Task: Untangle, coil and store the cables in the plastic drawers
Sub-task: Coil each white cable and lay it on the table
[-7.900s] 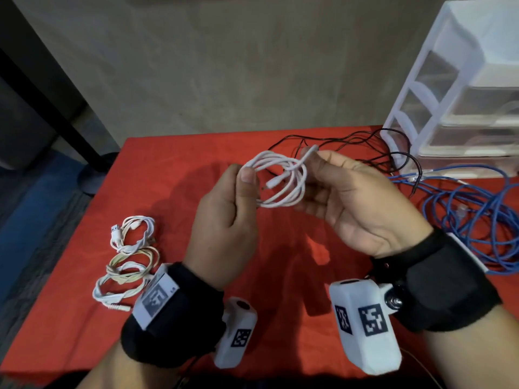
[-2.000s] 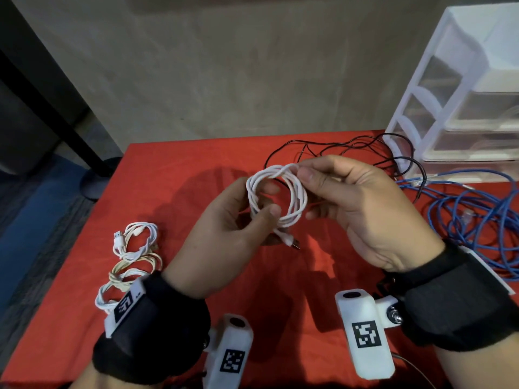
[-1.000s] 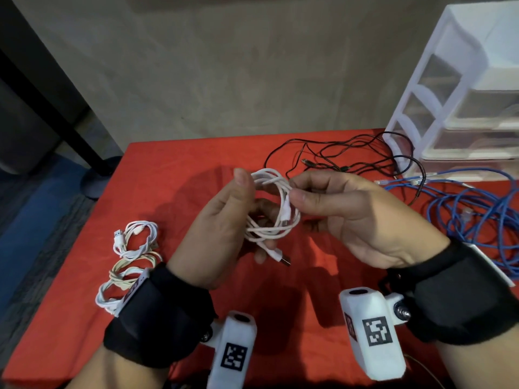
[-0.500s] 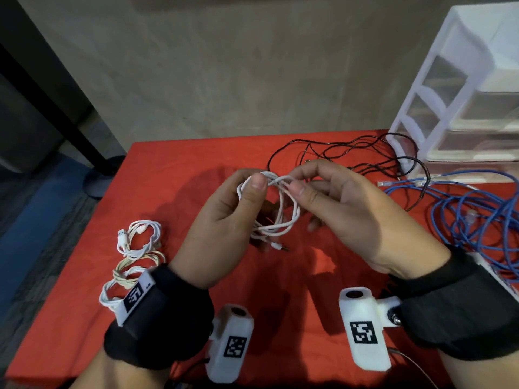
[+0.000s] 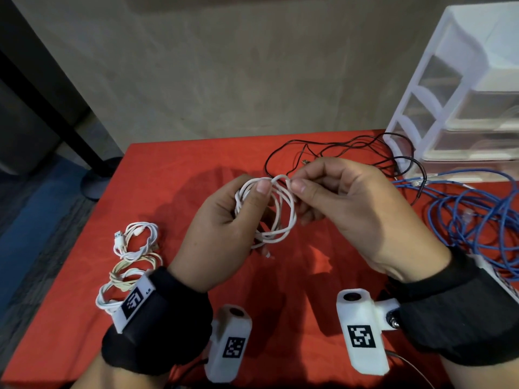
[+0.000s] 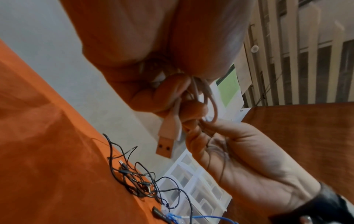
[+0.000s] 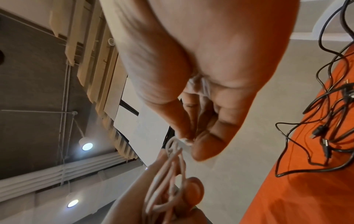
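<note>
A white cable (image 5: 280, 217) is wound into a small coil above the red table (image 5: 174, 175). My left hand (image 5: 224, 228) grips the coil, thumb pressed on its top strands. My right hand (image 5: 345, 209) pinches the cable's free end at the coil's top between thumb and forefinger. In the left wrist view the white cable (image 6: 208, 97) runs through my left hand (image 6: 162, 84), its USB plug (image 6: 166, 142) hanging below, with my right hand (image 6: 247, 168) beside it. In the right wrist view my right hand (image 7: 191, 141) pinches the white cable (image 7: 168, 171). The white plastic drawers (image 5: 460, 88) stand at the back right.
Three coiled white and cream cables (image 5: 129, 259) lie on the table's left side. A loose black cable tangle (image 5: 362, 153) sits behind my hands, near the drawers. A blue cable heap (image 5: 474, 217) sprawls on the right. The table's left edge drops to dark floor.
My right hand has moved from the coil's side to its top and now pinches the cable end there. My left thumb has shifted up onto the top strands.
</note>
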